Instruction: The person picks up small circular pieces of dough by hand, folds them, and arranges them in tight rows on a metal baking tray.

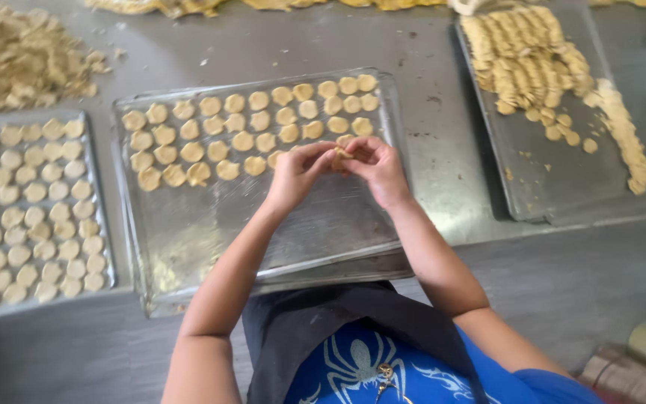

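The big grey metal surface point(443, 187) holds all my work. My middle tray point(211, 232) sits on it, right in front of me, with its near edge hanging close to the edge of the surface. If I bump that tray with my arms, I think it could tip or slide toward me.

At nine o'clock is the full tray point(99, 224), packed with round dough pieces. At two o'clock is another tray point(547, 187) with a heap of stacked rounds point(525, 56) on it. Some of them trail off its right side, so a few could roll away. At ten o'clock is a pile of dough scraps point(16, 52).

On my middle tray the rows of rounds point(248, 123) fill the far half. The near half is bare metal.

My left hand point(293, 176) and my right hand point(379, 168) meet over the tray, near the last row. My fingers are pinched narrow on one small dough piece point(340, 156) between them. It is soft, I think, so squeezing too hard could squash it or tear it. If it sticks to my fingers, it may drop crooked onto the round beside it. My wrists hover just above the last row and could dent it.
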